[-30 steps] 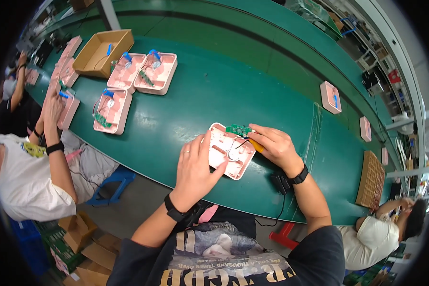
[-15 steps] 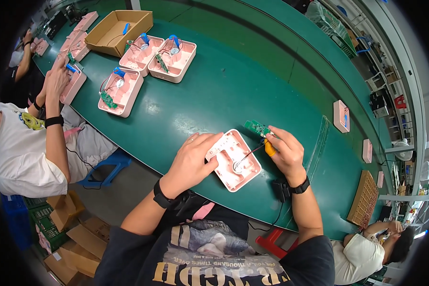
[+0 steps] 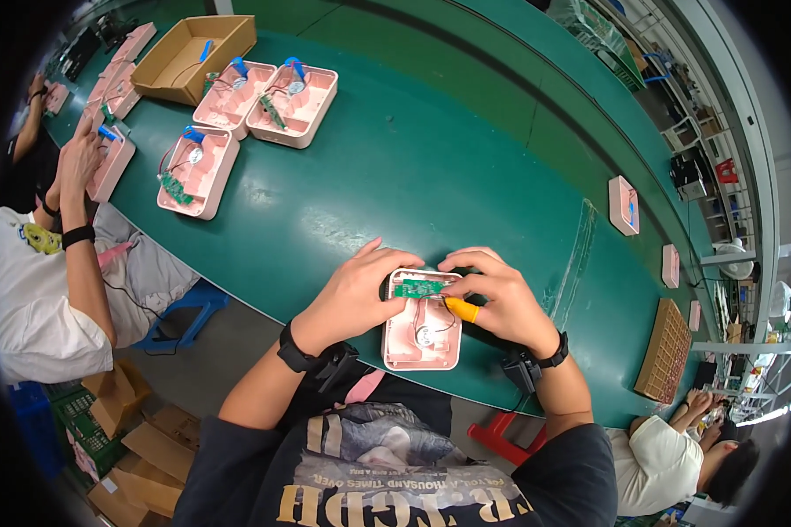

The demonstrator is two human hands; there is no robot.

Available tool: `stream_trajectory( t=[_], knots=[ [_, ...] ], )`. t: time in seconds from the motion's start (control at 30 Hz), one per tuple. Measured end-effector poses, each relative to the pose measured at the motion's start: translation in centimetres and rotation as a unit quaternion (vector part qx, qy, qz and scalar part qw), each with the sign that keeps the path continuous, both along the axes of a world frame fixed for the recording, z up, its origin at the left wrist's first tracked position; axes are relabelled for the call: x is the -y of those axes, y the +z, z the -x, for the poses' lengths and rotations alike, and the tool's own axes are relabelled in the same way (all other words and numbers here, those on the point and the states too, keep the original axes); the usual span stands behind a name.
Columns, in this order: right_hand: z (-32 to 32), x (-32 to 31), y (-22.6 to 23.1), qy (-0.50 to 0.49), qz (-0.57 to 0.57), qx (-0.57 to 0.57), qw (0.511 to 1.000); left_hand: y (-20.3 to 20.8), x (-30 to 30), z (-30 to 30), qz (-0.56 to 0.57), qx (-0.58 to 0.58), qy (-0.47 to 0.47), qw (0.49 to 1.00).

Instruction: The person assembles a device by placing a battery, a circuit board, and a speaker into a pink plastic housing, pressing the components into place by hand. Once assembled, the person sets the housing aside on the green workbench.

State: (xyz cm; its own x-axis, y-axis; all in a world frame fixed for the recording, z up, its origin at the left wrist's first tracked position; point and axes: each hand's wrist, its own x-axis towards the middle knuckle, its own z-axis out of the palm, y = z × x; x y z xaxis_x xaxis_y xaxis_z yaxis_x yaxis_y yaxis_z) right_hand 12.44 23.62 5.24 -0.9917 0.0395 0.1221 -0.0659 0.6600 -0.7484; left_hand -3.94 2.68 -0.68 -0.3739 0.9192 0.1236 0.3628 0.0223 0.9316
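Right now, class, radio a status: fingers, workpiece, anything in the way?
Left fingers hold pink casing by far left corner; right fingers at right end of green circuit board. Board at casing's far end, seating unclear. Fingers partly block view.

From here the left hand (image 3: 350, 294) hides part of the pink box (image 3: 402, 347), the right hand (image 3: 501, 303) its far corner; the shirt (image 3: 395, 474) is cut off below.

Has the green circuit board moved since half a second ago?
Yes: the green circuit board has moved left, farther from the clear tape strip on the tabletop, over the pink housing.
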Motion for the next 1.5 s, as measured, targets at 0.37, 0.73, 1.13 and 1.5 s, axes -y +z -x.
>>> stream_trajectory(
  t=[0.37, 0.73, 1.13, 1.5],
  knots=[
    [-0.3, 1.2, 0.3, -0.035, -0.095, -0.006, 0.995, 0.4, 0.2, 0.1, 0.017, 0.023, 0.015, 0.999],
    [-0.4, 1.0, -0.3, -0.037, -0.086, 0.002, 0.996, 0.3, 1.2, 2.1, -0.096, 0.505, 0.056, 0.856],
    [0.2, 1.9, 0.1, -0.017, -0.122, -0.043, 0.991, 0.0, 4.2, 4.5, 0.127, -0.133, 0.152, 0.971],
    [0.1, 2.6, -0.1, -0.082, -0.031, 0.050, 0.995, 1.2, 2.0, -1.2, -0.008, -0.096, 0.077, 0.992]
  ],
)
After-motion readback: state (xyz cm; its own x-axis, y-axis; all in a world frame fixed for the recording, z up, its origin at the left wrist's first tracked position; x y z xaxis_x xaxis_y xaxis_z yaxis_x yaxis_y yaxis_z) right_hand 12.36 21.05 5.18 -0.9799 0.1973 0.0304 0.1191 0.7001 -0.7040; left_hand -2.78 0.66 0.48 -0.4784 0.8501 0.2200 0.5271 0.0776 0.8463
